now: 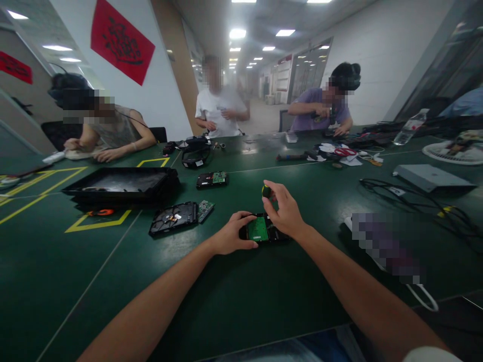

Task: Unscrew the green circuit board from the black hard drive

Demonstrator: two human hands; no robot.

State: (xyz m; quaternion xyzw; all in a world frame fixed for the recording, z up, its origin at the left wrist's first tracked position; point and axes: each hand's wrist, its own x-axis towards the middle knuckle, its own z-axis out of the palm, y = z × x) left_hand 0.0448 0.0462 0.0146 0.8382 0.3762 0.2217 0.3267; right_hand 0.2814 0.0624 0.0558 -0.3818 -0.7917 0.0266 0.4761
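Observation:
A hard drive (pixel 258 230) with a green circuit board lies on the table in front of me. My left hand (pixel 234 234) grips its left end, fingers at the far edge and thumb at the near edge. Above its right half, my right hand (pixel 284 207) is closed around a small screwdriver (pixel 266 191) with a yellow and black handle. The screwdriver's tip is hidden, so I cannot tell whether it touches the drive. Another hard drive (pixel 212 179) lies farther back. To the left are an opened black casing (pixel 174 219) and a loose circuit board (pixel 206 211).
Stacked black trays (pixel 121 181) stand at left, by an orange item (pixel 101 212). At right are a pixelated phone-like object (pixel 385 249), black cables (pixel 400 198), a grey box (pixel 433 178) and a water bottle (pixel 412 126). Several people are across the green table (pixel 241 306).

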